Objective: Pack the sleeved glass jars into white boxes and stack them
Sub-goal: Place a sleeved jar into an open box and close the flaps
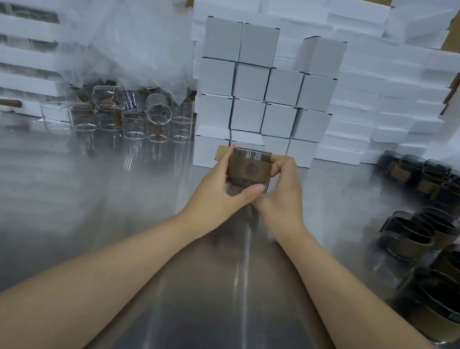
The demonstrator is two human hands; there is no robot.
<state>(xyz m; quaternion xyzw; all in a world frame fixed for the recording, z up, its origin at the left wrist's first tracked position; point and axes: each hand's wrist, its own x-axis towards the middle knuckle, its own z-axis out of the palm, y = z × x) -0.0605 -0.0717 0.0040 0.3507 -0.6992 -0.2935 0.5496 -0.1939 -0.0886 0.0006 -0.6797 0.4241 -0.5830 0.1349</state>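
Held item: small clear glass jar with a brown band-shaped sleeve [248,168], upright, raised over the middle of the brushed steel worktop [128,219], just in front of the box stack.
Left hand [218,186]: gripping the jar's left side, fingers curled round it, thumb laid along its lower front edge.
Right hand [282,195]: gripping the jar's right side, fingers bent over its upper edge.
Box stack: closed white cardboard cube boxes [265,84], four wide, in rows at the middle of the worktop's far edge.
Tan cardboard piece [221,153]: shows behind the jar's left; cannot tell what it belongs to.
Right edge: dark sleeved glass jars [431,247], grouped, some stacked.
Far left: clear unsleeved glass beakers [129,123], some tipped over.
Far edge, both sides: piled white foam trays [386,107].
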